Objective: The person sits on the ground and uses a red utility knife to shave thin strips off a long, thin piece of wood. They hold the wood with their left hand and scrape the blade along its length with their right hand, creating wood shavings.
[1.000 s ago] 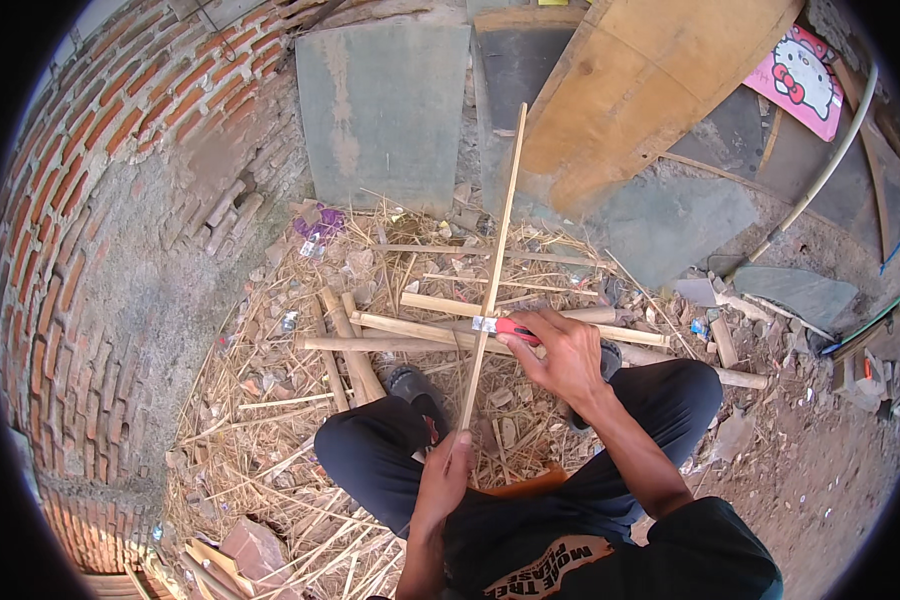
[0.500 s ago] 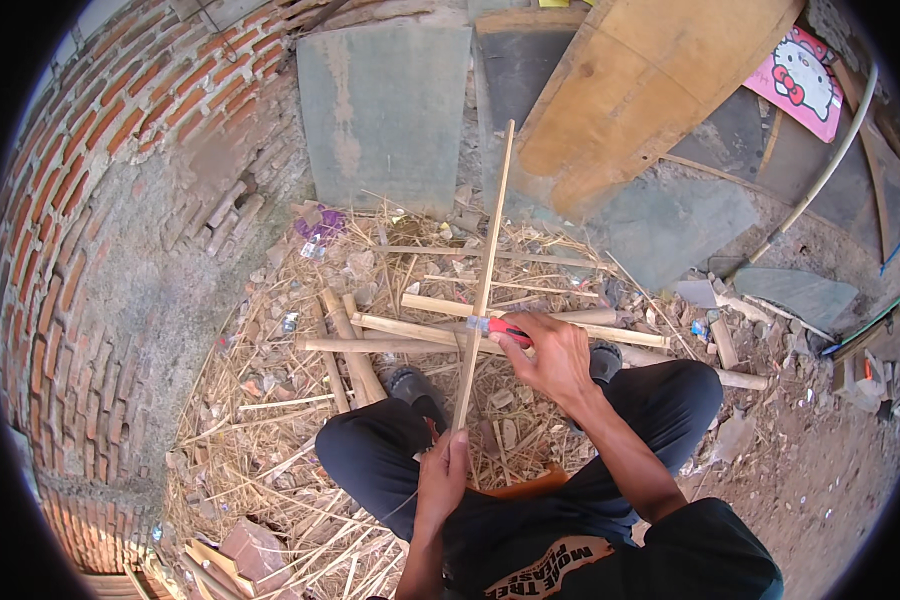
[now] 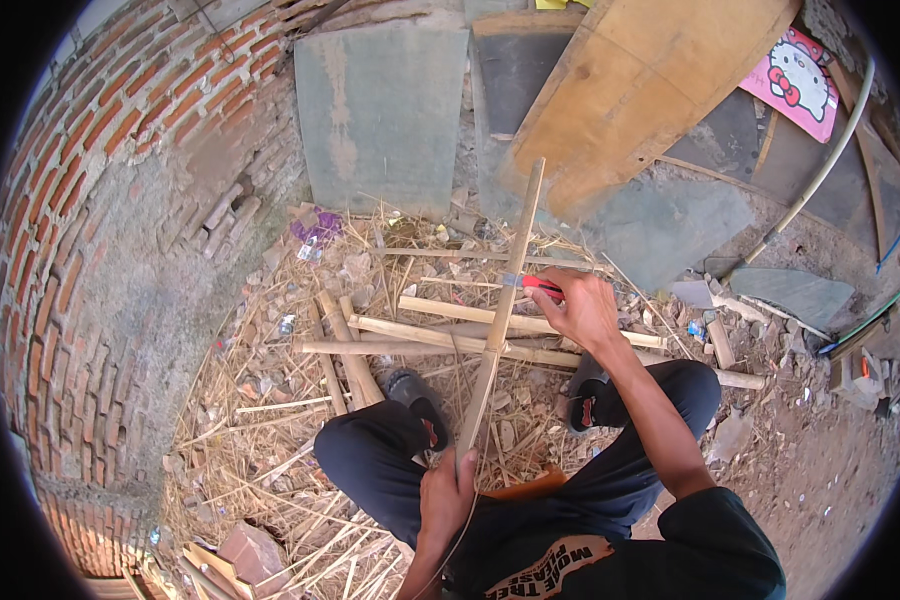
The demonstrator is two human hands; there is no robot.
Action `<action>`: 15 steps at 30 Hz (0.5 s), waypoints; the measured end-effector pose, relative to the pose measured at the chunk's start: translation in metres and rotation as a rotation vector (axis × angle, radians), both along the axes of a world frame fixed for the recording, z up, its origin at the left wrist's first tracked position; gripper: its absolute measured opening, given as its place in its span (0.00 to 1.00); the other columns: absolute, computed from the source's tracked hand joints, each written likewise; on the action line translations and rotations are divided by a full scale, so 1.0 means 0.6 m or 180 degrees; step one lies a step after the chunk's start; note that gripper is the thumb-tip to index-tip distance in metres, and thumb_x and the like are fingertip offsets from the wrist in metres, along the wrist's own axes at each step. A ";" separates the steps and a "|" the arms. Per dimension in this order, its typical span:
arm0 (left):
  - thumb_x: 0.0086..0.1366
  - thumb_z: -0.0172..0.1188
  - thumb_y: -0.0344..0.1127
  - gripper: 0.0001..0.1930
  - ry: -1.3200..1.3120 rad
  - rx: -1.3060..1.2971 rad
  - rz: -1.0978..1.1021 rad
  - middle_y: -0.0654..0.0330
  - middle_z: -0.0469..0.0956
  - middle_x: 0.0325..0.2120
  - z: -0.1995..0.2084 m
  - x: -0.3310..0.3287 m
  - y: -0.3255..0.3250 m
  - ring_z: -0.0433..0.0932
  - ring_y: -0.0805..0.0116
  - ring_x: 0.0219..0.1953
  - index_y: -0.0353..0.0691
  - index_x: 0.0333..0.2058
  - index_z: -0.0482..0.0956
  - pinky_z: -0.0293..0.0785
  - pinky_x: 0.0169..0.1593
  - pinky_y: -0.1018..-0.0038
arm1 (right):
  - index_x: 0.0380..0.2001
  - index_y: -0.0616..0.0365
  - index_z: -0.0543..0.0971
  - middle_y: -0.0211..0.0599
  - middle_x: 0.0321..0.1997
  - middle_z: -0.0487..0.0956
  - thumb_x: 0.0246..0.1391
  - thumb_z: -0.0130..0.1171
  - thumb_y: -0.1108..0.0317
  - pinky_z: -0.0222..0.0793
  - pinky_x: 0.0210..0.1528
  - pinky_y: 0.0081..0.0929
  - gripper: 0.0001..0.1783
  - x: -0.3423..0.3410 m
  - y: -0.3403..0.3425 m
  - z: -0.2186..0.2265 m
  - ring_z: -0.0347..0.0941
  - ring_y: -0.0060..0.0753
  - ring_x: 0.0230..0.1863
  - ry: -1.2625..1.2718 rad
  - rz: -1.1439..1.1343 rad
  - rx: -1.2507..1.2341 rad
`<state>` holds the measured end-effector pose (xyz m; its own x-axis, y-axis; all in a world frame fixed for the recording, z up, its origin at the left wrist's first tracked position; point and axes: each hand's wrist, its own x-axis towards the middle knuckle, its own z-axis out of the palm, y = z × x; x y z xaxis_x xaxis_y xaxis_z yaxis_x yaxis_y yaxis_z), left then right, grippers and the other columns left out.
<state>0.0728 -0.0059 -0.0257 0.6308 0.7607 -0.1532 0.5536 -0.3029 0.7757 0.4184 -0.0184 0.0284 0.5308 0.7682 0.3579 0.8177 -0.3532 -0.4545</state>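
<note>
Holding a red-handled cutter [image 3: 544, 287] against a long pale strip [image 3: 497, 340] in mid-frame.
The strip slants from lower centre to upper centre of the frame, the left hand [image 3: 444, 500] gripping its lower end with fingers wrapped around it; the right hand [image 3: 585, 312], right of centre, has its fingers curled on the cutter's handle, the blade lying across the strip's upper part. Beneath, wooden pieces [image 3: 420, 330] lie on straw-littered ground [image 3: 270, 470]; a brick wall [image 3: 70, 270] fills the left side.
</note>
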 end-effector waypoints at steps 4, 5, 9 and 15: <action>0.82 0.55 0.48 0.19 0.0137 -0.0025 -0.0011 0.35 0.83 0.26 -0.005 -0.016 -0.008 0.83 0.28 0.35 0.35 0.46 0.80 0.76 0.41 0.40 | 0.44 0.45 0.92 0.38 0.31 0.89 0.63 0.69 0.48 0.81 0.38 0.47 0.16 0.040 0.016 -0.001 0.87 0.50 0.34 -0.0046 -0.0002 0.0153; 0.81 0.55 0.48 0.19 0.0177 -0.0016 -0.0018 0.35 0.82 0.26 -0.010 -0.022 -0.013 0.83 0.28 0.34 0.35 0.46 0.80 0.76 0.41 0.40 | 0.44 0.45 0.92 0.39 0.31 0.89 0.63 0.69 0.48 0.81 0.38 0.47 0.16 0.051 0.017 0.002 0.87 0.50 0.35 -0.0020 -0.0023 0.0044; 0.81 0.55 0.49 0.19 0.0147 -0.0113 0.0081 0.35 0.82 0.25 -0.002 -0.036 -0.023 0.83 0.28 0.33 0.35 0.45 0.80 0.75 0.40 0.39 | 0.44 0.44 0.92 0.41 0.31 0.89 0.64 0.69 0.48 0.82 0.39 0.48 0.16 0.071 0.037 0.003 0.87 0.52 0.35 -0.0103 0.0061 -0.0210; 0.81 0.55 0.49 0.19 0.0271 -0.0138 0.0145 0.35 0.82 0.26 -0.026 -0.061 -0.037 0.83 0.28 0.34 0.36 0.44 0.80 0.75 0.41 0.38 | 0.44 0.45 0.92 0.43 0.32 0.90 0.65 0.68 0.48 0.82 0.41 0.49 0.16 0.117 0.088 -0.006 0.87 0.55 0.36 -0.0167 -0.0066 -0.0276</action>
<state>0.0363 -0.0282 -0.0414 0.5789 0.7798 -0.2382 0.6306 -0.2430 0.7371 0.4883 0.0343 0.0247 0.5292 0.7865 0.3183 0.8317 -0.4065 -0.3782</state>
